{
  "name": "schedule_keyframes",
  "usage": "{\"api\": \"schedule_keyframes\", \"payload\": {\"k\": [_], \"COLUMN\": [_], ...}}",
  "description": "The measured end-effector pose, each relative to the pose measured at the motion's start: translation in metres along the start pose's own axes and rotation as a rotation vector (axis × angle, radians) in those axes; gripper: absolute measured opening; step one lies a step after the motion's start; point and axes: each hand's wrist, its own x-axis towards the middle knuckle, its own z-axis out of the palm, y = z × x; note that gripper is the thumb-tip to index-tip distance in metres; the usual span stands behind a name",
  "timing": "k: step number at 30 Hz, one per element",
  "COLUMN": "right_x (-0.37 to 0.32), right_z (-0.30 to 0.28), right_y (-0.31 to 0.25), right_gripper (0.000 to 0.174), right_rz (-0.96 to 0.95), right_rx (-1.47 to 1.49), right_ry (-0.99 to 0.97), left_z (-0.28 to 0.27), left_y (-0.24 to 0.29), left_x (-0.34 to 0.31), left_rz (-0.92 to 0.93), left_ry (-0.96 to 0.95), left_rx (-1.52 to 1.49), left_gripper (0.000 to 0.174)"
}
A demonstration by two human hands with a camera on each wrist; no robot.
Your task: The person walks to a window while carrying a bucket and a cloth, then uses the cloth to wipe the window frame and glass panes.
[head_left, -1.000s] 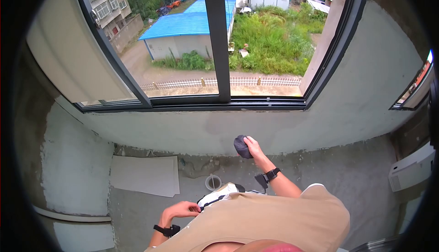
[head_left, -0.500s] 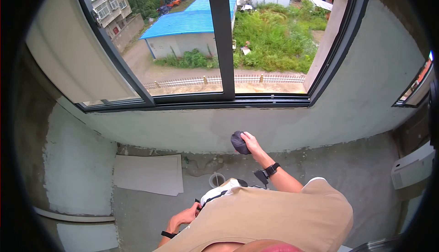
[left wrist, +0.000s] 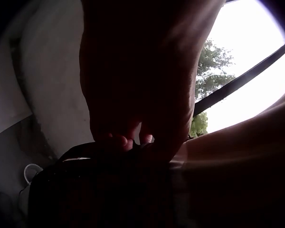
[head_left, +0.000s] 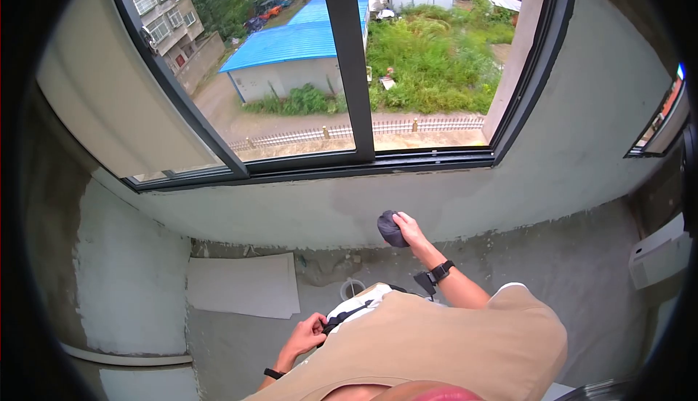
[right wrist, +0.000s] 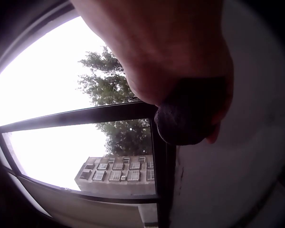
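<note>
My right hand grips a bundled dark grey cloth in front of the wall below the window. Seen from the right wrist, the cloth is a dark rounded lump under the palm, with fingertips curled round its far side. At the waist, my left hand has its fingers curled at a black strap that lies over white fabric beside the tan shirt. The left wrist view is very dark; there the fingers bend onto the upper edge of a dark item whose body is in shadow.
A dark-framed sliding window spans the wall ahead, with a beige blind at its left. On the concrete floor lie pale boards and a small white bucket. A white appliance stands at the far right.
The left hand has shifted onto the black strap, its fingers more curled than before. The right hand still holds the cloth and has moved slightly right in view.
</note>
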Motion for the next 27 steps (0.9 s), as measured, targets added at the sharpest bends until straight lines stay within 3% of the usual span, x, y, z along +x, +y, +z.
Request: {"api": "schedule_keyframes", "payload": {"k": [2,5,9,13,14,16,19,20,22,24,27], "right_x": [0.002,-0.007,-0.004,0.002,0.005,0.015,0.009,0.007,0.002,0.009,-0.008], "right_z": [0.0,0.003,0.007,0.019,0.024,0.036,0.073,0.086,0.112,0.129,0.146], "right_y": [0.0,-0.006,-0.018,-0.038,-0.041,-0.047,-0.08,-0.089,-0.111,-0.119,-0.152], "right_gripper": [0.027,0.026,0.027,0.027,0.027,0.029,0.034,0.038,0.038,0.032,0.027], "right_rz": [-0.006,0.008,-0.009,-0.043,-0.035,-0.242,-0.35,-0.427,-0.505,-0.615,-0.567], "right_rx": [-0.023,-0.029,-0.1,-0.108,-0.112,-0.297,-0.349,-0.348,-0.366,-0.386,-0.241], "right_ry": [0.009,0.009,-0.045,-0.067,-0.075,-0.043,-0.05,-0.038,-0.075,-0.108,-0.252], "left_z": [-0.009,-0.021,-0.027,-0.05,-0.057,-0.068,-0.065,-0.064,-0.054,-0.048,-0.067], "left_y": [0.008,0.012,0.024,0.033,0.036,0.058,0.118,0.145,0.188,0.206,0.209], "left_x": [0.013,0.033,0.038,0.054,0.065,0.083,0.116,0.123,0.135,0.154,0.169], "left_rz": [0.044,0.106,0.012,0.035,0.027,0.253,0.388,0.349,0.457,0.572,0.638], "left_ry": [0.001,-0.183,-0.384,-0.493,-0.491,-0.275,-0.031,-0.027,0.095,0.217,0.21], "left_rx": [0.012,0.2,0.266,0.363,0.418,0.518,0.038,-0.209,-0.507,-0.659,-0.752], "left_gripper": [0.034,0.035,0.039,0.041,0.042,0.038,0.037,0.047,0.054,0.052,0.041]}}
